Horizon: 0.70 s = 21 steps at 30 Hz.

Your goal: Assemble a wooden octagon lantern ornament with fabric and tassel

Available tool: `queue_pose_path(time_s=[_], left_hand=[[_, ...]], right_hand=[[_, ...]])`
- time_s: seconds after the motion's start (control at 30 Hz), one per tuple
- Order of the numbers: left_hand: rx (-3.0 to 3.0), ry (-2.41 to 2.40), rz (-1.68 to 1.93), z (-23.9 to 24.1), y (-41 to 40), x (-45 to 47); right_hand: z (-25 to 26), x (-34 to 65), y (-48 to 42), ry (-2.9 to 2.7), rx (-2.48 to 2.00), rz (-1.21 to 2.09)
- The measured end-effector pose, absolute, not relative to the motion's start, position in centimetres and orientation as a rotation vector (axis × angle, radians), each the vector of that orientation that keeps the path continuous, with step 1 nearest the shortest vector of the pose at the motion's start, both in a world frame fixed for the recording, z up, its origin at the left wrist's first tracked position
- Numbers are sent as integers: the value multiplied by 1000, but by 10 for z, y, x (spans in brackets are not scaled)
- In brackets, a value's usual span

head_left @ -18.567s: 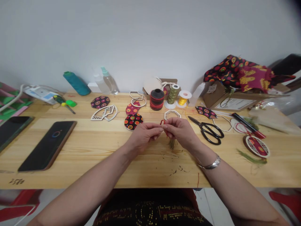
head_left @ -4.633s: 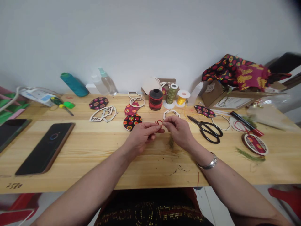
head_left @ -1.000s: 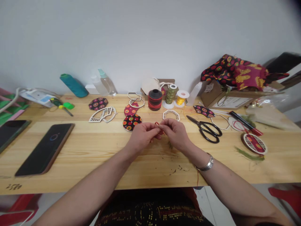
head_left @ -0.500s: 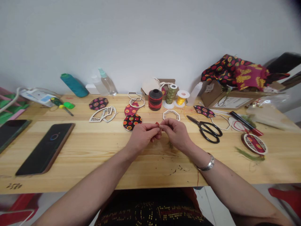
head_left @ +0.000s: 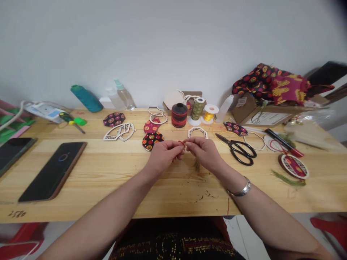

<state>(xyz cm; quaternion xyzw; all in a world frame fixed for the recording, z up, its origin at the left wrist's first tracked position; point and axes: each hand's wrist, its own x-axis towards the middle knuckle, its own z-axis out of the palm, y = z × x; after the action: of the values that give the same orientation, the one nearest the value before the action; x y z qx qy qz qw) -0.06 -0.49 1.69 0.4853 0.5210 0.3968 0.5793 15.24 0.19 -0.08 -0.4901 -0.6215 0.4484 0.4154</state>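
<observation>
A long wooden table [head_left: 114, 173] runs under both hands and far out to either side of them. Well to the right of the right hand [head_left: 207, 155], at the back, a cardboard box [head_left: 260, 112] carries a heap of patterned fabric [head_left: 273, 85]. Well to the left of the left hand [head_left: 162, 157] lies a dark phone [head_left: 52, 171], face up. Just right of the right hand rest black scissors [head_left: 240, 150]. Beyond the hands stand a dark thread spool [head_left: 179, 115], an olive spool [head_left: 198, 108] and a yellow spool [head_left: 210, 113]; nearer, just past the right fingertips, lies a wooden cutout frame [head_left: 197, 132], and just past the left hand a round fabric-covered piece [head_left: 152, 140]. The two hands meet above the table, fingertips almost touching, each pinched on a thin red cord [head_left: 182, 143] that shows as a short loop between them. A small green tassel [head_left: 197, 165] shows just below the right hand, near its palm; whether it hangs from the cord cannot be told.
</observation>
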Motion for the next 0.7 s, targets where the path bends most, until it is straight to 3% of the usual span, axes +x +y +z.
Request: queue_pose_path(time_s=[0.2,0.7], left_hand=[[1092,1186,964,13,-2,-4],[857,1190,1038,10,0,-2]], right_hand=[[4,157,4,-1600,-1302,1129],[7,149,-13,-1892,-1300,574]])
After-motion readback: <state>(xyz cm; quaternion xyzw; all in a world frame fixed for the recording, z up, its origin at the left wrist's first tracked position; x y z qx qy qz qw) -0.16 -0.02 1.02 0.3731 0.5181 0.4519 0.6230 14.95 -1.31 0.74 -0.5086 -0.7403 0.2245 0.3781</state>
